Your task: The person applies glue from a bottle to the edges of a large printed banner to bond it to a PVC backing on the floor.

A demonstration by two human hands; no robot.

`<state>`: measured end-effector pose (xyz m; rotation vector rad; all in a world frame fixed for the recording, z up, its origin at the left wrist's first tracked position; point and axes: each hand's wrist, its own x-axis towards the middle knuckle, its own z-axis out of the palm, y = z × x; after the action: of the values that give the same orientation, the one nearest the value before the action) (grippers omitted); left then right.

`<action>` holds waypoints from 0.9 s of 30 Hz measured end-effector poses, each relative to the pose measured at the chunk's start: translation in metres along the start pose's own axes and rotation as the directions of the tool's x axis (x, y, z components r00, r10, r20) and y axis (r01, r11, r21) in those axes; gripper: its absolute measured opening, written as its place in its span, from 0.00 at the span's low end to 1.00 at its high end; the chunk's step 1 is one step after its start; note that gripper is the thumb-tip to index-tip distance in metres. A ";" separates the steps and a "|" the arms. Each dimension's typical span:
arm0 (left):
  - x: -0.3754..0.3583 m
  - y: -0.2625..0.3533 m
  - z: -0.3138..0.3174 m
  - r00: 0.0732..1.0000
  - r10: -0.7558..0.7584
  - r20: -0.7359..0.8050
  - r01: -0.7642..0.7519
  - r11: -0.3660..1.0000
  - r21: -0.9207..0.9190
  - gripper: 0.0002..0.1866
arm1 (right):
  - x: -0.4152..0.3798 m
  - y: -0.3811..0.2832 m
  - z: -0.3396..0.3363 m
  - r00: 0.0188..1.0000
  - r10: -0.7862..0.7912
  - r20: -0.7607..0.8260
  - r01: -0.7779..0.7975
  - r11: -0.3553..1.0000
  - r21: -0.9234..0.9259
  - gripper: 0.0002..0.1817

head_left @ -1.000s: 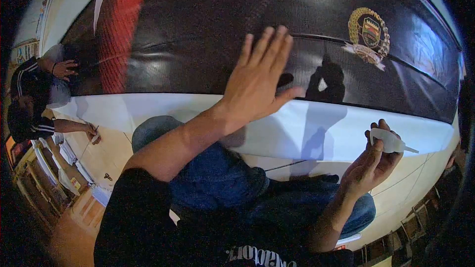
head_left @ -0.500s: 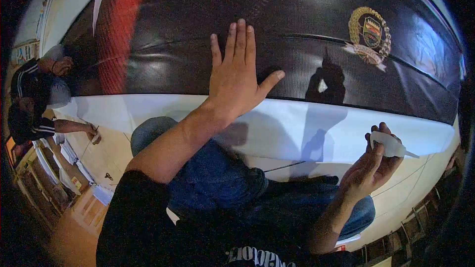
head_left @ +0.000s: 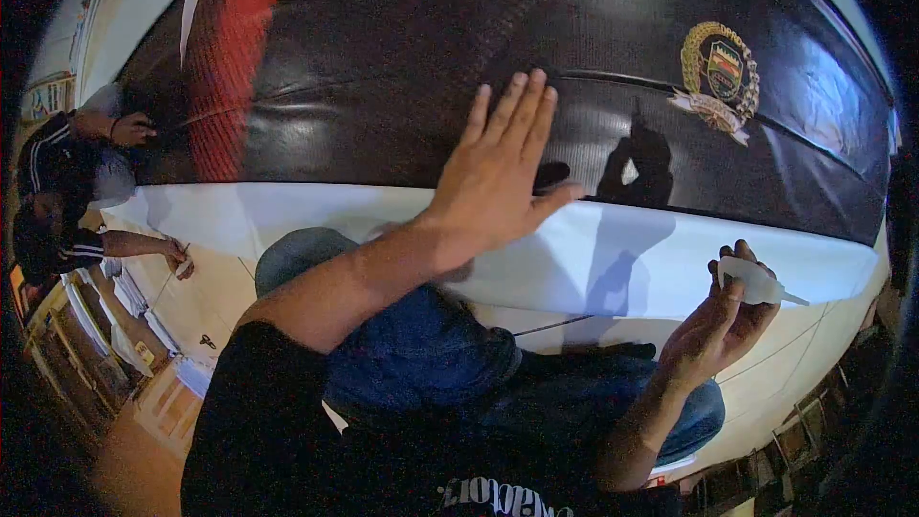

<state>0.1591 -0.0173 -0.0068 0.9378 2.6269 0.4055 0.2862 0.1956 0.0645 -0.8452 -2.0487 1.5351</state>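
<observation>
A large glossy black banner (head_left: 383, 124) with a red stripe and a gold-wreathed emblem (head_left: 725, 81) lies stretched out in front of me. Along its near side runs a white border (head_left: 335, 215). My left hand (head_left: 503, 168) is flat over the banner's near edge, its fingers extended on the black and its palm by the white strip. In my right hand (head_left: 723, 330) is a small translucent squeeze bottle (head_left: 751, 281), its thin nozzle pointing right. That hand is above the near right part of the white border, and casts a shadow on the banner.
On the left, another person in a dark striped-sleeve top (head_left: 53, 187) sits at the banner with a small pale item in one hand (head_left: 180, 258). Scissors (head_left: 208, 341) lie on the tiled floor (head_left: 225, 282). Stacked frames (head_left: 814, 421) line the lower right.
My left hand has slid to the right and nearer to me across the banner's edge. My right hand keeps the bottle in nearly the same place.
</observation>
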 end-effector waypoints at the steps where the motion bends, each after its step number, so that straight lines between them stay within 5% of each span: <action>1: -0.002 0.003 0.001 0.999 0.038 0.010 -0.037 0.998 -0.052 0.49 | 0.000 0.001 -0.001 1.000 -0.001 0.002 0.001 1.000 0.000 0.18; 6: -0.012 0.016 -0.008 0.994 0.088 0.064 -0.079 0.988 -0.132 0.48 | 0.001 0.004 -0.003 1.000 -0.005 0.009 0.005 1.000 -0.011 0.18; 15: -0.033 0.009 -0.063 0.954 -0.116 0.278 0.134 0.990 -0.047 0.47 | 0.003 0.007 -0.005 0.995 -0.082 -0.064 0.077 0.993 -0.087 0.16; 22: -0.016 -0.044 -0.081 0.926 -0.332 0.182 0.302 0.938 0.172 0.49 | 0.016 0.016 -0.007 0.979 -0.110 -0.171 0.064 0.966 -0.251 0.18; 27: -0.006 -0.053 -0.066 0.900 -0.387 0.198 0.358 0.919 0.168 0.51 | 0.021 0.022 0.002 0.980 -0.091 -0.180 0.020 0.932 -0.361 0.18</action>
<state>0.1086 -0.0708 0.0352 0.4578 2.5579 0.0301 0.2740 0.2133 0.0424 -1.0139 -2.2156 1.0154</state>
